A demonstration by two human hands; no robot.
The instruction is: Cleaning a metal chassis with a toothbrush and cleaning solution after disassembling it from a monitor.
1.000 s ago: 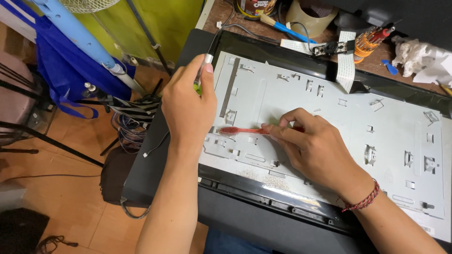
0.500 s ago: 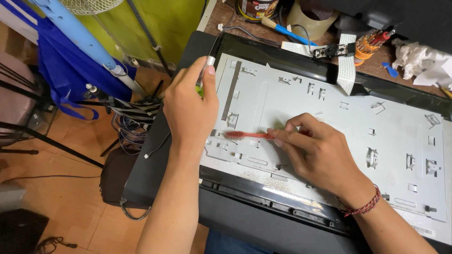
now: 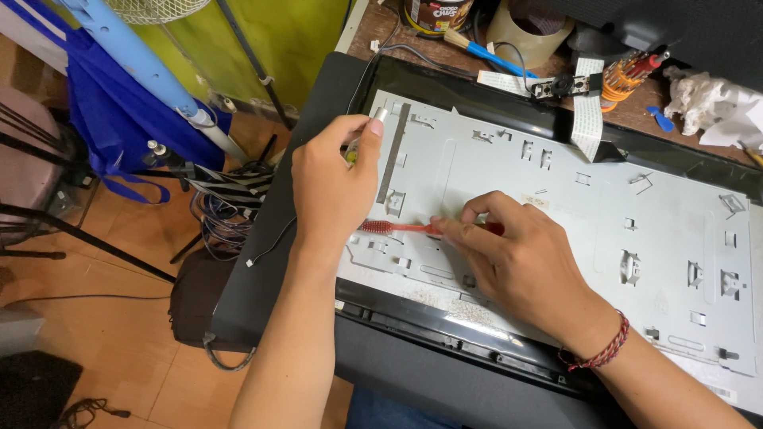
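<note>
A flat screen lies face down, showing its grey metal back plate (image 3: 604,199) inside a black frame (image 3: 262,262). My right hand (image 3: 517,254) grips a red toothbrush (image 3: 397,228) by the handle, its bristles resting on the plate's left part. My left hand (image 3: 330,187) is closed around a small tool with a green-yellow body and a silver tip (image 3: 380,117), held at the plate's upper left corner. A red and black cord bracelet (image 3: 594,355) circles my right wrist.
Behind the screen, a wooden bench carries a tape roll (image 3: 528,20), a blue-handled brush (image 3: 477,49), a tin (image 3: 433,14), white ribbon cables (image 3: 586,119), screwdrivers (image 3: 628,75) and crumpled paper (image 3: 711,99). Left: coiled cables (image 3: 226,210), blue bag (image 3: 119,119), stand legs (image 3: 71,230).
The view has shifted a little. My right hand has slid the toothbrush slightly down and left across the plate. The left hand keeps its grip at the corner.
</note>
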